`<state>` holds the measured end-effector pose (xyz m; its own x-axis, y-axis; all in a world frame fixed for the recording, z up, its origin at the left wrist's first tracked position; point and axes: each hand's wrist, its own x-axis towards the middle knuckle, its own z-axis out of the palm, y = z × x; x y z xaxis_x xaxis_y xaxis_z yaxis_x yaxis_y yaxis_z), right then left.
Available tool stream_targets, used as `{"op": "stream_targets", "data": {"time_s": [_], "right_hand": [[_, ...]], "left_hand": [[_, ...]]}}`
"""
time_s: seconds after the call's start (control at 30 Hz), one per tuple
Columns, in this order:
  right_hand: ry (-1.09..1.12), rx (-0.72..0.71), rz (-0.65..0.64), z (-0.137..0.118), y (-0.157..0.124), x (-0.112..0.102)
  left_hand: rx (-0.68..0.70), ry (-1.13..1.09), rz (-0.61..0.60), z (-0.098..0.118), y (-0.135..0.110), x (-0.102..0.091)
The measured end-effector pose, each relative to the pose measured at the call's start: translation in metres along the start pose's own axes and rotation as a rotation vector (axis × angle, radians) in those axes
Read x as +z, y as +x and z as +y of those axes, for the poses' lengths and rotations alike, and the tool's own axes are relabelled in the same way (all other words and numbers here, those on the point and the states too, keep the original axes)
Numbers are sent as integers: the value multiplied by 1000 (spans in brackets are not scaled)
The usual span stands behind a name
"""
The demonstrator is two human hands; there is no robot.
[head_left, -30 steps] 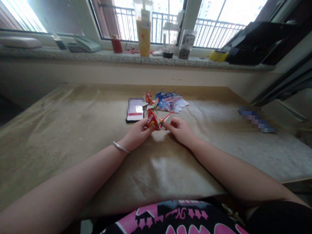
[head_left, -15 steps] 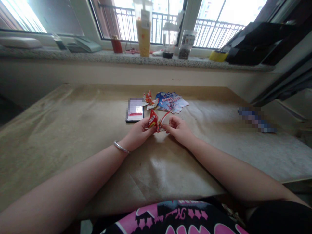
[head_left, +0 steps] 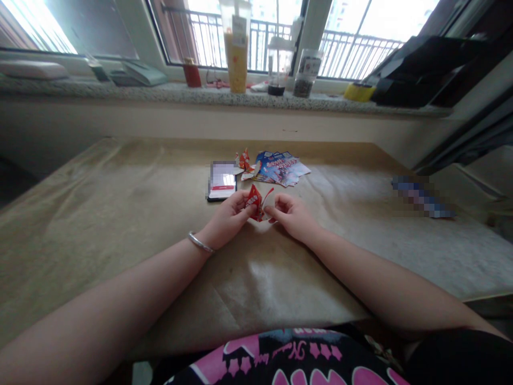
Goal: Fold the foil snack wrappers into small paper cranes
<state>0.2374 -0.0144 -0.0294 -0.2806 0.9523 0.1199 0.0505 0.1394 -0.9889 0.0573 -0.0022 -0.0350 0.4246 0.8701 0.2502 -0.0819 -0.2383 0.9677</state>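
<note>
A small folded piece of red printed paper [head_left: 255, 202] is held between both hands over the brown paper-covered table [head_left: 120, 224]. My left hand [head_left: 227, 218], with a silver bangle on its wrist, pinches the paper's left side. My right hand [head_left: 292, 215] has its fingers curled and pinches the paper's right edge. Just beyond the hands lie a phone [head_left: 222, 181], a small orange folded paper shape [head_left: 243, 159] and a stack of blue printed sheets [head_left: 280, 168].
A stone windowsill [head_left: 160, 94] runs along the back with a tall orange bottle [head_left: 237, 53], a red can [head_left: 192, 72], jars and a yellow roll [head_left: 359, 92]. A blurred object [head_left: 422, 197] lies at the table's right.
The folded paper has been pressed smaller and lower between the hands. Its white flap on the right is folded in, and my right hand's fingers have curled closer to the left hand.
</note>
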Motion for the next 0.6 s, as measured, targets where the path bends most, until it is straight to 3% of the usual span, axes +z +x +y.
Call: {"op": "stream_targets", "data": {"time_s": [0.23,0.43,0.6], "right_hand": [[82,2,5,2,1,3],[104,-6,44,5,3,3],[86,11,51,6,3,3]], "left_hand": [[-32,15,19,4,0,2],[-52,-105,-8,4,2,7],[-66,-142,54,2,3,5]]}}
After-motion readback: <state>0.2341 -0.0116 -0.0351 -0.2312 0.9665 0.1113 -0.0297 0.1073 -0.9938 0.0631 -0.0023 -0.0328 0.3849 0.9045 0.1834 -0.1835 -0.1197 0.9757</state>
